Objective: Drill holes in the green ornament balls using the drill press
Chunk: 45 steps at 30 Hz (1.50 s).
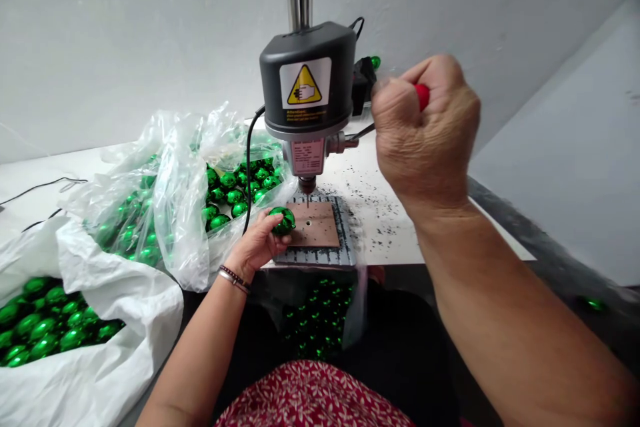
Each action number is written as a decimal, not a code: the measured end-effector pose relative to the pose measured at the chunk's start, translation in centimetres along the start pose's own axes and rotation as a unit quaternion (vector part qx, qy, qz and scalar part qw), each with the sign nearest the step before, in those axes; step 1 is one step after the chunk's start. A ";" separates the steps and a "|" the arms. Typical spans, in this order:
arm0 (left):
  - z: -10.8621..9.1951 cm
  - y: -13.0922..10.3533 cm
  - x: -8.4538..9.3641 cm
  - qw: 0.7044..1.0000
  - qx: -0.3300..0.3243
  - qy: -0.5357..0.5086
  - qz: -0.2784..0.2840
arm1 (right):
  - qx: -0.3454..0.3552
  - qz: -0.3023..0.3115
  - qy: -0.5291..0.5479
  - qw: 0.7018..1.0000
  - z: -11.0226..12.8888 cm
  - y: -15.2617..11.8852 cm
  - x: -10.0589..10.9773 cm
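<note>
A shiny green ball [283,221] is pinched in my left hand [260,238], at the left edge of a brown board [323,227]. The board has a small hole and lies on the slotted metal base [346,240] of a bench drill press [307,80]. Above the board, the thin drill bit [308,200] points straight down, apart from the ball. My right hand [427,127] is raised to the right of the drill head, its fingers wrapped round the red-knobbed feed lever [423,97]. Most of the knob is hidden by the fist.
Left of the drill, a clear plastic bag [175,213] holds many green balls. A white sack [145,307] with more stands at the lower left. Below the table edge hangs another bag of balls [320,320]. Dark shavings [383,213] litter the white table [400,243]. A black cable [249,167] hangs beside the drill.
</note>
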<state>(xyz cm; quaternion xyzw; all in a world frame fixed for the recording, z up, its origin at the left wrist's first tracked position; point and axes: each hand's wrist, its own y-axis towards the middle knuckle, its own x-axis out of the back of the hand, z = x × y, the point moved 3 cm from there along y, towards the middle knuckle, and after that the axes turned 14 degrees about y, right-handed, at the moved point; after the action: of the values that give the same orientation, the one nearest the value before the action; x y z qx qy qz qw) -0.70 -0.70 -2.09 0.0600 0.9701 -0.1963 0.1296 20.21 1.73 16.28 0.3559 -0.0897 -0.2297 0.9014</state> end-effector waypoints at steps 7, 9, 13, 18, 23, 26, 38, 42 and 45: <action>-0.1 0.5 0.1 0.999 -0.005 0.040 -0.035 | 0.013 0.001 0.022 1.000 0.2 -0.3 0.0; -0.1 0.9 0.1 0.996 -0.013 0.075 -0.044 | 0.020 0.003 0.025 0.999 0.1 -0.2 0.0; -0.2 1.8 -0.4 0.983 -0.037 0.172 -0.059 | 0.043 0.005 0.038 0.998 -0.2 -0.2 0.1; -0.5 2.6 -1.5 0.956 -0.067 0.281 -0.054 | 0.080 0.011 0.054 0.995 -0.4 -0.4 0.2; -0.7 2.8 -1.7 0.925 -0.061 0.366 -0.081 | 0.046 0.015 0.043 0.998 -0.1 -0.4 0.2; -1.0 2.8 -1.9 0.913 -0.054 0.392 -0.101 | 0.044 0.020 0.034 0.998 0.1 -0.3 0.2; -2.4 3.4 -3.2 0.841 -0.137 0.515 -0.097 | 0.082 0.023 0.040 0.996 -0.4 -0.4 0.4; -2.3 3.7 -2.9 0.833 -0.114 0.534 -0.093 | 0.059 0.025 0.021 0.998 -0.2 -0.5 0.5; -2.1 3.7 -2.7 0.838 -0.115 0.526 -0.089 | 0.038 0.022 0.026 0.999 0.0 -0.6 0.5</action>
<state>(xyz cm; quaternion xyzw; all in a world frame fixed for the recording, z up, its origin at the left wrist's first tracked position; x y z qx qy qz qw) 2.07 3.34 -0.82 0.0525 0.9089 -0.0323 -0.4124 20.44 1.14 15.86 0.3937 -0.0829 -0.1968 0.8941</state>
